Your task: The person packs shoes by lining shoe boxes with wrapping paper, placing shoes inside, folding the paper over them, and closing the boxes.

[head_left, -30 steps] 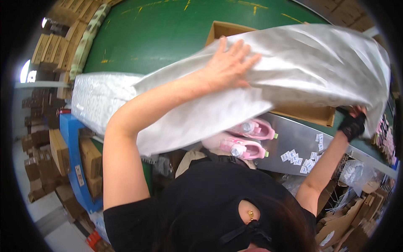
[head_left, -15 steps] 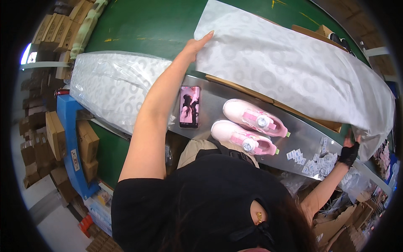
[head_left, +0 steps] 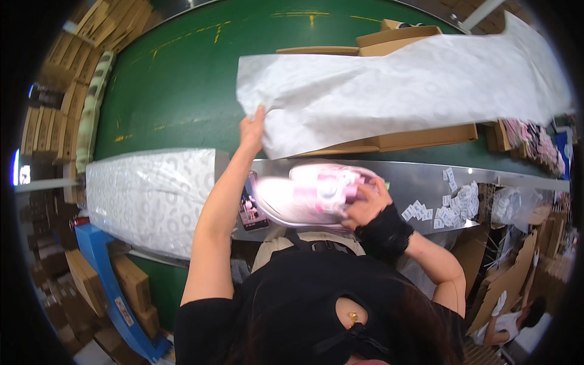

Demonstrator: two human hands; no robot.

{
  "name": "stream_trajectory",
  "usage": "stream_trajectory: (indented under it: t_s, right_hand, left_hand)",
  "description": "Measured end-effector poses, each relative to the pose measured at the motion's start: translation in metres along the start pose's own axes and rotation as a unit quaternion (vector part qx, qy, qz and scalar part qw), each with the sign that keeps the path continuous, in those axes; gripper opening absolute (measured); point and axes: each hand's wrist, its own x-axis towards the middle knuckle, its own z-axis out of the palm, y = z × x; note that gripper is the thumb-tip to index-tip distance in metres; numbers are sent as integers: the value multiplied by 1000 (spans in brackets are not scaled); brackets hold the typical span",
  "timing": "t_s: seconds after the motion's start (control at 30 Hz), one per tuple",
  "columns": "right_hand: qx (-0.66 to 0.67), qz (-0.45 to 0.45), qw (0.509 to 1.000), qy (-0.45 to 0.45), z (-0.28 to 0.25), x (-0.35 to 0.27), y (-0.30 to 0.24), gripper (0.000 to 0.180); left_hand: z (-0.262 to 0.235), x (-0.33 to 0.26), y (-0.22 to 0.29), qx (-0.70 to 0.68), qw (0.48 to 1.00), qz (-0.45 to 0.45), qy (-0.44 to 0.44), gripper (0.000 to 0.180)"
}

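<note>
A long sheet of white patterned wrapping paper (head_left: 377, 85) lies across an open cardboard box (head_left: 426, 137). At its near left corner my left hand (head_left: 252, 131) is closed on the paper's edge. My right hand (head_left: 374, 210), in a black fingerless glove, grips the pair of pink sneakers (head_left: 304, 194) at their heel ends. Motion smears the shoes; both have a round dial on top. They overlap the edge of a phone (head_left: 250, 213) with a lit screen. Whether the shoes are fully off the metal surface I cannot tell.
Plastic-covered patterned paper (head_left: 152, 194) is stacked at the left. Small white packets (head_left: 459, 207) lie heaped on the metal strip at right. A blue stand (head_left: 112, 280) is at lower left. Another person (head_left: 514, 322) is at lower right.
My right hand has let go of the paper's right end and taken hold of the sneakers, which have shifted left. My left hand keeps the paper's corner. The view has turned.
</note>
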Motion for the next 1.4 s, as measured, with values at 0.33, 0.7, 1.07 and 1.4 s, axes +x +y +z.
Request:
stream_trajectory:
  t_s: [0.33, 0.7, 1.07, 1.4]
  right_hand:
    - [620, 326, 582, 414, -29, 29, 142, 35]
    - [485, 277, 801, 214, -16, 138, 114, 27]
    - [263, 327, 908, 7, 133, 193, 97, 32]
    - [-103, 361, 926, -47, 19, 74, 105, 52]
  left_hand:
    - [-72, -10, 57, 322, 906, 216, 169, 49]
    - [-106, -8, 97, 432, 856, 230, 165, 48]
    - [-10, -61, 171, 116, 938, 300, -125, 33]
    - [46, -33, 77, 400, 775, 435, -224, 48]
